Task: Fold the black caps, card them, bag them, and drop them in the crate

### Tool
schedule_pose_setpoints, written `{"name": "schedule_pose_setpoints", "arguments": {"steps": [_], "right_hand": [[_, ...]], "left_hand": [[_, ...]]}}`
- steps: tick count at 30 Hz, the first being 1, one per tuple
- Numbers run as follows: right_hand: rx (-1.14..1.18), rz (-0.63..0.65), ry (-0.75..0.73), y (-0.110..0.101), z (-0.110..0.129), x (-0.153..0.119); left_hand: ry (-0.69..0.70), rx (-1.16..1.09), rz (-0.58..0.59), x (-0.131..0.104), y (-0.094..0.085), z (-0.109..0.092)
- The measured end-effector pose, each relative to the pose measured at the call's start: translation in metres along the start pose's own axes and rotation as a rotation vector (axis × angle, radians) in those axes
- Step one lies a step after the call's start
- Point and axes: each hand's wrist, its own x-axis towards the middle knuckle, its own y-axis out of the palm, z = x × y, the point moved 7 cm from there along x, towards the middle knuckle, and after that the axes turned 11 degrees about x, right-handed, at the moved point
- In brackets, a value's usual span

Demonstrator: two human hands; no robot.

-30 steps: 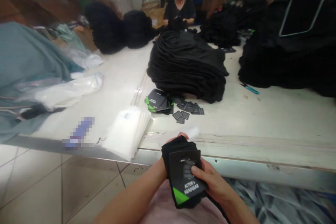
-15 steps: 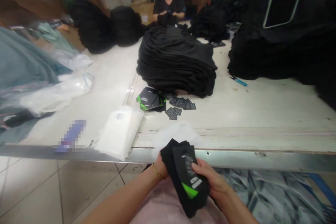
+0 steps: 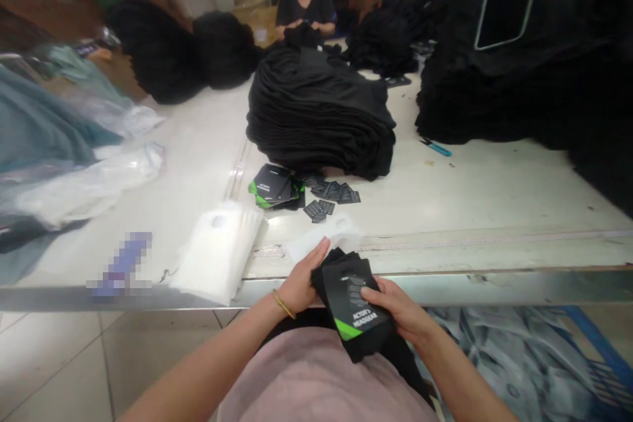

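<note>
Both hands pinch one black cloth (image 3: 368, 349) with a card (image 3: 357, 303) on it: left hand (image 3: 301, 281) behind, right hand (image 3: 395, 310) in front. The cloth's lower part is hidden.

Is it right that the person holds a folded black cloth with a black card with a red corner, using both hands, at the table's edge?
Not quite. The head view shows the card has a green corner, not red. The rest holds: left hand and right hand hold it with the folded black cloth at the table edge.

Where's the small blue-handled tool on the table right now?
The blue-handled tool lies on the white table, right of the big black fabric stack, just before the dark pile.
</note>
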Motion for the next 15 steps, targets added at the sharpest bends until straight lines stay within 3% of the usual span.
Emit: {"name": "schedule_pose_setpoints", "arguments": {"steps": [4,8,11,13,15], "right_hand": [[-0.184,-0.024,-0.010,-0.007,0.011,0.006],[-0.459,-0.070,-0.146,-0.005,0.037,0.009],[-0.396,-0.110,-0.233,-0.001,0.048,0.012],[-0.248,-0.248,-0.329,-0.007,0.048,0.015],[-0.280,-0.357,-0.483,-0.006,0.044,0.017]], "left_hand": [[0.184,0.149,0.203,0.013,0.002,-0.020],[0.405,0.355,0.370,0.011,0.009,-0.049],[0.413,0.427,0.351,0.009,0.011,-0.053],[0.351,0.436,0.289,0.008,0.017,-0.051],[0.284,0.410,0.197,0.005,0.029,-0.054]]}}
